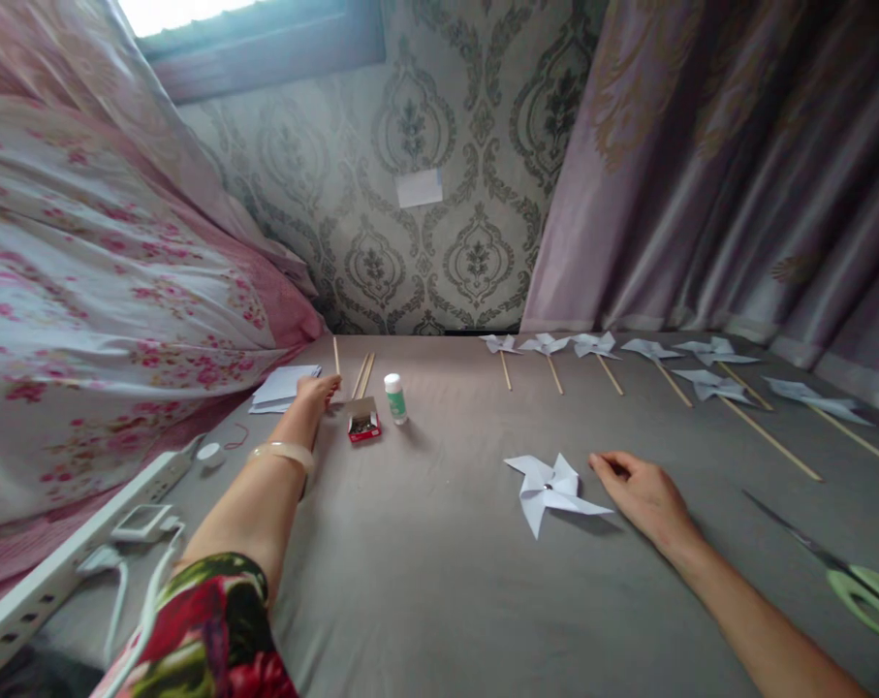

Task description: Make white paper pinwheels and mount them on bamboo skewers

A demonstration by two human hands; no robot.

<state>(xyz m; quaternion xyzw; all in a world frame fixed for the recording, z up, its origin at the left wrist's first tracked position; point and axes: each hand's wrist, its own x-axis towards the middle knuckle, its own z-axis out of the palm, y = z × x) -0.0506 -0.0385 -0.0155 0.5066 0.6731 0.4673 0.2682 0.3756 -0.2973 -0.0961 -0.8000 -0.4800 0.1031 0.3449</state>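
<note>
At the far left of the table, my left hand (318,391) has its fingers closed on a thin wooden stick (336,356), which points up and away from me. Two more wooden sticks (364,374) lie just to its right. My right hand (643,496) rests on the cloth with its fingers curled in and the thumb against them; nothing shows between them. Just left of it lies a white paper pinwheel (551,487) with a small dark fastener at its centre and no stick on it. A red box of small metal fasteners (364,427) stands open near my left hand.
A glue stick (394,398) stands beside the box. White paper sheets (285,388) lie by my left wrist. Several pinwheels on sticks (711,387) line the far right. Green-handled scissors (838,570) lie at right; a power strip (82,553) and a white cap (210,455) at left.
</note>
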